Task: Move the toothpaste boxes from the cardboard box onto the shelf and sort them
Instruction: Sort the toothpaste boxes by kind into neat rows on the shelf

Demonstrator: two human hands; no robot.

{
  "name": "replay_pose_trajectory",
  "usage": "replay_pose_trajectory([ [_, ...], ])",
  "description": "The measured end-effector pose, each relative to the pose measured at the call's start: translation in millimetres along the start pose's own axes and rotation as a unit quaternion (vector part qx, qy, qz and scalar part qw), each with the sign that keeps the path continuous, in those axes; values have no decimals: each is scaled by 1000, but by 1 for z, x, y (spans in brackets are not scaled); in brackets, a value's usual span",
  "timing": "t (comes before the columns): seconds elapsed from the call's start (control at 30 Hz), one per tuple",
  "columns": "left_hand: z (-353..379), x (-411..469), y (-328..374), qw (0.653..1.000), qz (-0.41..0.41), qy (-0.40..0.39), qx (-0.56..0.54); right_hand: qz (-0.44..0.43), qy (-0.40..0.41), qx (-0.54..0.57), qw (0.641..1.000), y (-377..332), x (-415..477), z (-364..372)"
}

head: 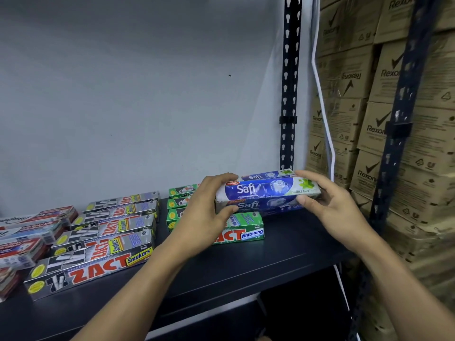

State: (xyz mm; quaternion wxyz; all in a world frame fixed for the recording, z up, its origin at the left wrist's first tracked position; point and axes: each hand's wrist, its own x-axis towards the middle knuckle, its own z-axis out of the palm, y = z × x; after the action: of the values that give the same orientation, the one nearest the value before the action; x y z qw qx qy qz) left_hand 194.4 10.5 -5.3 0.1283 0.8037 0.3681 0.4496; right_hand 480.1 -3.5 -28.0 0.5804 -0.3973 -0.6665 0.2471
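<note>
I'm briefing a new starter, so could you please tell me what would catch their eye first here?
The left hand and right hand grip the ends of a blue Safi box at the dark shelf's right end. Silver Zact Smokers boxes lie in rows at left, and brown Rexona cartons stand stacked far right.

Blue-and-white Safi cardboard cartons [266, 190]: three, just left of the black slotted steel upright [290, 94]. Green ZACT Whitening cartons [242, 233]: at least three, further left. Silver ZACT Smokers cartons [93, 269]: five, beyond those. Red-and-white cartons [22, 249], farthest from the upright: stacked, count indeterminate.
</note>
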Motion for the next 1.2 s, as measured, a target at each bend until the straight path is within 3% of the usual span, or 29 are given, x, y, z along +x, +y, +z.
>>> replay_pose_trajectory([
  [0.17,8,4,8,998,-29,6,-49,-7,20,1,1000,-3,-6,-5],
  [0.3,19,5,18,991,-68,-16,-111,-35,-11,-131,991,-4,-10,-9],
  [0.43,34,5,17,994,-80,-19,-75,-50,-63,-312,947,-6,-12,-2],
  [0.6,38,4,22,998,-63,-31,0,-71,-101,-425,897,-15,-16,-1],
  [0.9,12,-6,0,966,-10,-123,229,-9,-183,-438,880,-17,2,-32],
  [1.2,-2,-18,-6,958,-10,-134,252,45,-234,-443,864,-29,19,-50],
])
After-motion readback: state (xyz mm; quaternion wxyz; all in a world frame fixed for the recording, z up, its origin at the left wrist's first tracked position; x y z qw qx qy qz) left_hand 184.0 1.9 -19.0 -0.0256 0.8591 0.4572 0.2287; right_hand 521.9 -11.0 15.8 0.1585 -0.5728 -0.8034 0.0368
